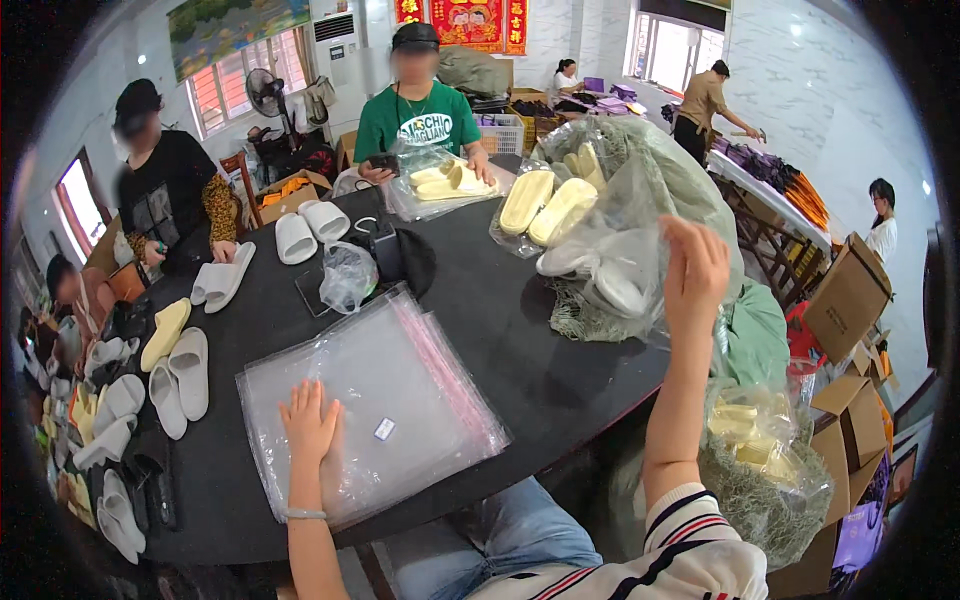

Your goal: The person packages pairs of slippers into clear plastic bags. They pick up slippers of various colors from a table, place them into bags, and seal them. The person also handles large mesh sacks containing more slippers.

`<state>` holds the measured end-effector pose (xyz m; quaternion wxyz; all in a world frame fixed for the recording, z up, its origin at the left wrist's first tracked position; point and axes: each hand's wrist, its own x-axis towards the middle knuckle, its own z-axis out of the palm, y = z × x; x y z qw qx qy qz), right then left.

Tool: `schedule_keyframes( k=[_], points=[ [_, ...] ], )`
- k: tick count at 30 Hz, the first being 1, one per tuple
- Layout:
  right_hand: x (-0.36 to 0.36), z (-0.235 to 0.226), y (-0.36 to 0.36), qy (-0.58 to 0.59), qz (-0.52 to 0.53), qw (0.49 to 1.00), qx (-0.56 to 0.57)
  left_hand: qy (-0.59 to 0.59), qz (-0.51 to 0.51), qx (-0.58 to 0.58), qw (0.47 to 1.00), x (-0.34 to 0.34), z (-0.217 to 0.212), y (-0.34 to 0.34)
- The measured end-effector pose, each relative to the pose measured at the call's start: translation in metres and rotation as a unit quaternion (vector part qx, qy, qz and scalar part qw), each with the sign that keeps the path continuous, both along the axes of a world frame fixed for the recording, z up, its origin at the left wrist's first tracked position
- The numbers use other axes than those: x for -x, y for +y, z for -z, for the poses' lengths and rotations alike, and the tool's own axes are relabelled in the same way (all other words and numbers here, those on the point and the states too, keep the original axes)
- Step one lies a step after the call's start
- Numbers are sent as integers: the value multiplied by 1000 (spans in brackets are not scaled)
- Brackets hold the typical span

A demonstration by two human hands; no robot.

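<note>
My left hand (311, 425) lies flat, fingers spread, on a stack of clear plastic bags (350, 375) with pink seal strips and a small white label. At the right, my right hand (695, 270) is raised, its fingers closed at the edge of a clear bag with a pair of white slippers (600, 275) in it. That bag rests on the table's right edge against a large pale green sack (690, 175). Just beyond it are bagged cream-yellow slippers (548, 205).
The black table (520, 350) curves around me. Loose white slippers (180, 380), a crumpled plastic bag (348, 275) and a black object stand left. Across it, a person in green (415, 115) touches bagged slippers; another in black (165, 170) handles white ones. Cardboard boxes (848, 295) stand right.
</note>
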<state>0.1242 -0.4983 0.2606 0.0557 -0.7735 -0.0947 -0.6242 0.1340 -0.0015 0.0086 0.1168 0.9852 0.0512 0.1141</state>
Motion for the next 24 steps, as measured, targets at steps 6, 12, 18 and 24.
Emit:
schedule_keyframes(
  k=[6, 12, 18, 24],
  points=[
    [0, -90, 31, -21, -153, 985, 77, -8, 18, 41, 999, 3, -3, 4],
    [-38, -150, 75, 298, -336, 876, 174, -67, 59, 177, 980, 2, -4, 13],
    [-87, -160, 157, 496, -461, 703, 215, -152, 72, 379, 910, -8, 15, 36],
    [-116, -106, 284, 359, -444, 660, 488, -127, 31, 618, 775, -2, -4, 39]
  ],
)
